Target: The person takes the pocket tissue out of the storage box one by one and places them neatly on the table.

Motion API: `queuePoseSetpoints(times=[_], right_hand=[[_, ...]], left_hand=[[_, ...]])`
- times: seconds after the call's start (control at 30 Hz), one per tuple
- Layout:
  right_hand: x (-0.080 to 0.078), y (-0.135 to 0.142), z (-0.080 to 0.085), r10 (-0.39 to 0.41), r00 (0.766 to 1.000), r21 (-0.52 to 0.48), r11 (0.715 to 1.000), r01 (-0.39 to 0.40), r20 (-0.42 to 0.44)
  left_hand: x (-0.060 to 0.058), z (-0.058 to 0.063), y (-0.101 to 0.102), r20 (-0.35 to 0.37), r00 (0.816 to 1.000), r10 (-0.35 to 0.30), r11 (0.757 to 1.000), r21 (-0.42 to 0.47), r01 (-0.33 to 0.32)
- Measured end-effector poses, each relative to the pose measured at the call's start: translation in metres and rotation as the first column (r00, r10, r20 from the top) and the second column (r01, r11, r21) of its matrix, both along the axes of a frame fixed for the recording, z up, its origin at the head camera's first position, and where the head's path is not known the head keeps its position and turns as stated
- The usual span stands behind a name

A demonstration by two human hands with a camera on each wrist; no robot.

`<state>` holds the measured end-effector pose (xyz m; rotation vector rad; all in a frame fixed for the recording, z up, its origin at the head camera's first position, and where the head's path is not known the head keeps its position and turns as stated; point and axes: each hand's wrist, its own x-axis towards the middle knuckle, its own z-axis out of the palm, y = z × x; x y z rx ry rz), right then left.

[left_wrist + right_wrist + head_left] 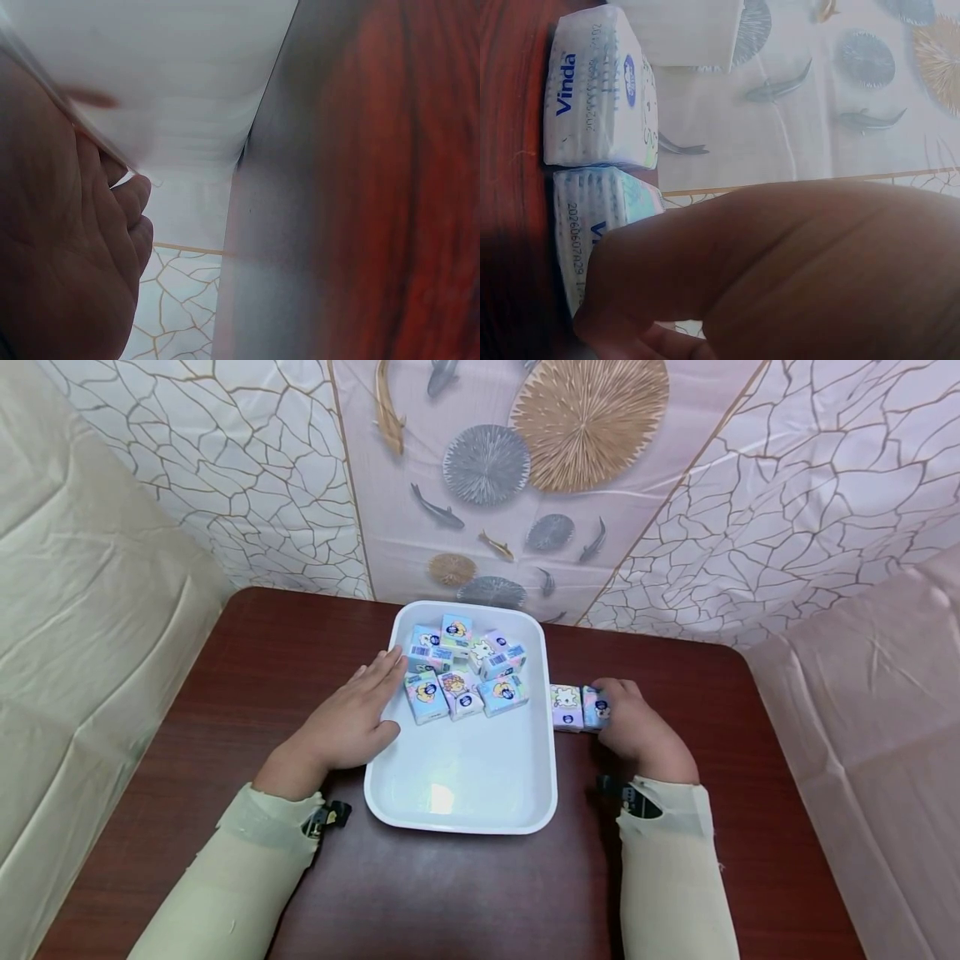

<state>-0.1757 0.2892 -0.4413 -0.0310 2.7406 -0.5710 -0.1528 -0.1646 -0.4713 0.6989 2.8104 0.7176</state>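
My left hand (351, 714) lies over the left rim of the white tray (465, 777), its fingers stretched out toward the far side. In the left wrist view the palm (67, 217) is against the tray's outer wall. At the right, my right hand (637, 727) grips the right end of a blue tissue pack (595, 708), which is partly hidden under the fingers. A purple-and-white tissue pack (566, 707) sits right beside it, between it and the tray. The right wrist view shows "Vinda" on the side of the purple-and-white pack (600, 90); both packs rest on the table.
Several small tissue packs (460, 693) lie in the far half of the tray, some piled on others. The dark red-brown table (420, 893) meets a patterned cloth backdrop (480, 543) at the back, with pale cloth (862, 693) hanging at both sides.
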Motion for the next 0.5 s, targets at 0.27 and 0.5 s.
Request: queuePoseSetpoints(times=[0.27, 0.5], right_hand=[[-0.0005, 0.0004, 0.0000, 0.006, 1.000, -0.002, 1.000, -0.006, 0.001], [-0.0005, 0.0028, 0.0034, -0.024, 0.999, -0.035, 0.999, 0.025, 0.030]], left_hand=[[0.0001, -0.0004, -0.0002, 0.002, 1.000, 0.002, 1.000, 0.002, -0.002], [0.0000, -0.0018, -0.0001, -0.010, 1.000, 0.002, 1.000, -0.001, -0.002]])
